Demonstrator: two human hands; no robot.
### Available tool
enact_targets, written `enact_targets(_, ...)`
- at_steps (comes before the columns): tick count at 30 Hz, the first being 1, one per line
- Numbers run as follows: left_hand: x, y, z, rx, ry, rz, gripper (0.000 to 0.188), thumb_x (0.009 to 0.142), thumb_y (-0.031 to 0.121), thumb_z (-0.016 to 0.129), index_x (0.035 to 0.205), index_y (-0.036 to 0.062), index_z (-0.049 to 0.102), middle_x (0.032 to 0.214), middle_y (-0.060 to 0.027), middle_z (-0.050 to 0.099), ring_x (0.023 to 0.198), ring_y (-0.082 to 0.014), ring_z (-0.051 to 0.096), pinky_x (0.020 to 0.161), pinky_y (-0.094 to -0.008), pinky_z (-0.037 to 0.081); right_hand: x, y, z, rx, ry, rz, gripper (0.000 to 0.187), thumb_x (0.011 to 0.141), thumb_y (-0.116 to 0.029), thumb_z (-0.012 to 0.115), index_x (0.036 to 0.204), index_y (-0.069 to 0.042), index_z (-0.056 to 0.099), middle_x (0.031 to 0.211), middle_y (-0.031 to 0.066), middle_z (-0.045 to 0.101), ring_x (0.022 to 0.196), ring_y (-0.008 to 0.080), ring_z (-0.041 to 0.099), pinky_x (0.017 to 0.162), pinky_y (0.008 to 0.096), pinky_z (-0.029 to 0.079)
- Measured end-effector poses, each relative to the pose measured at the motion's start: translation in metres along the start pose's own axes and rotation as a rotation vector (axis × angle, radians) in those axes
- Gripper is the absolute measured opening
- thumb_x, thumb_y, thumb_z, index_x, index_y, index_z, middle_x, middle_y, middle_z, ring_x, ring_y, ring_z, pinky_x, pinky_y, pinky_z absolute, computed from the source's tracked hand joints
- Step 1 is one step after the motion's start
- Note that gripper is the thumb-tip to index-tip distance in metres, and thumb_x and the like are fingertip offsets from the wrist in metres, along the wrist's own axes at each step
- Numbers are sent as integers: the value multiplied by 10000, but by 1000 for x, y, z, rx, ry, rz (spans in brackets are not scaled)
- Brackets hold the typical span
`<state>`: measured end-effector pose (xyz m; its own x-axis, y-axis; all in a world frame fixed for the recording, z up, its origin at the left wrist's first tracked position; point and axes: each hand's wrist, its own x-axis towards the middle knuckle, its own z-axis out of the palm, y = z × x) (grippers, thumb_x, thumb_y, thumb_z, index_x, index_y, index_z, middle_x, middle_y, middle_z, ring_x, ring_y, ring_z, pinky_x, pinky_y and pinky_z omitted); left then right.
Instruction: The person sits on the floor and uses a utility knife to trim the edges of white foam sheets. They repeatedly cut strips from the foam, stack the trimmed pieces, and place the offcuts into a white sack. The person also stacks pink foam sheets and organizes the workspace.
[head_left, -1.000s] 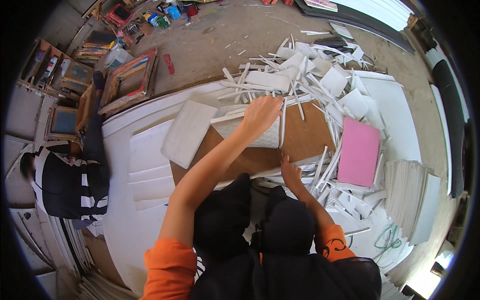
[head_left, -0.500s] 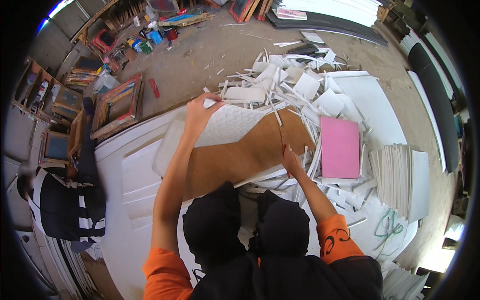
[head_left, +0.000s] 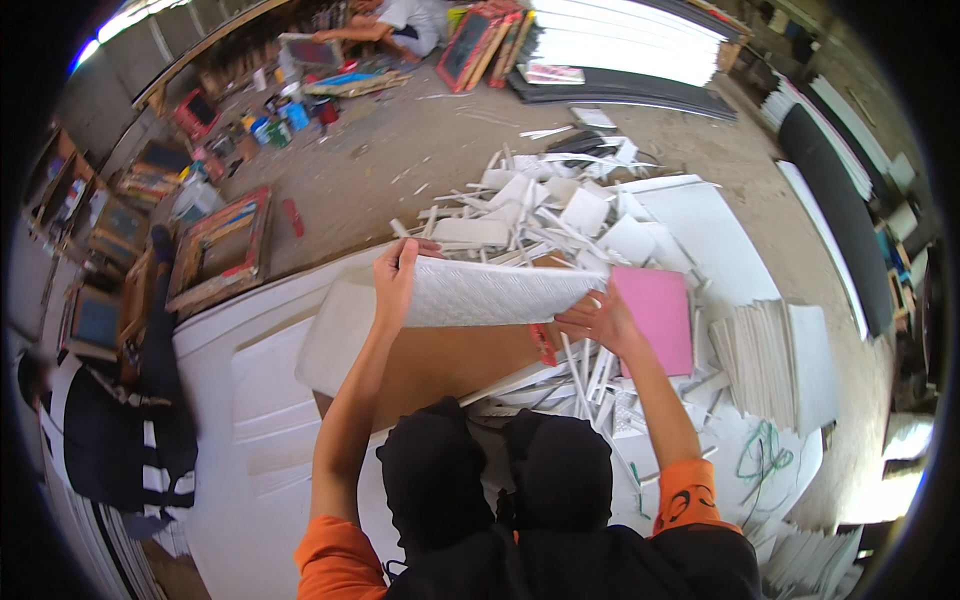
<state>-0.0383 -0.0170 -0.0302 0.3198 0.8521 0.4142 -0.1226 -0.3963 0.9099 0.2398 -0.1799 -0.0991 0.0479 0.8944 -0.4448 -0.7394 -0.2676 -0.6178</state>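
A white textured foam sheet (head_left: 495, 295) is raised and tilted above a brown board (head_left: 445, 355). My left hand (head_left: 397, 275) is closed on the sheet's left end, fingers over its top edge. At the other end, my right hand (head_left: 600, 318) grips the sheet's right corner. A red cutter knife (head_left: 543, 343) shows just beside the right fingertips; whether those fingers also hold it I cannot tell. Another pale sheet with a rounded corner (head_left: 338, 340) lies at the board's left end. A pink sheet (head_left: 657, 320) lies right beside my right hand.
White offcuts (head_left: 540, 205) are heaped beyond the board. To the right stand stacked white sheets (head_left: 755, 350) and a tangle of green string (head_left: 765, 455). A person in black and white (head_left: 100, 430) is at the left; another person (head_left: 395, 25) works far off.
The foam sheet, flat on the board before, is now lifted and tilted. My right hand, earlier on the red cutter over the board, now grips the sheet's right end. The view has shifted slightly.
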Motion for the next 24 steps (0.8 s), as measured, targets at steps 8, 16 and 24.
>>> enact_targets(8,7,118,190,-291,-434,680,474,875,381,372,698,0,592,565,-48,553,539,-131,516,548,-232,391,-242,-53,-14,-47,177,-589,540,805,-112,464,1293,-67,236,1276,216,285,1153,317,345,958,403,324)
enact_targets(16,-86,198,429,-534,-288,-99,380,809,330,520,1070,63,453,1128,-122,381,995,-209,367,890,-325,278,-404,-55,-67,2,671,-1440,557,729,74,367,1247,-127,334,1320,64,276,1150,201,317,952,340,290)
enact_targets(24,-160,136,572,-497,-948,-483,1033,678,379,659,1320,89,-97,1341,-151,153,1252,-279,145,1004,-460,135,-385,-84,-192,-137,1223,-1616,529,689,69,412,1190,-95,375,1234,69,335,1172,215,291,967,295,233)
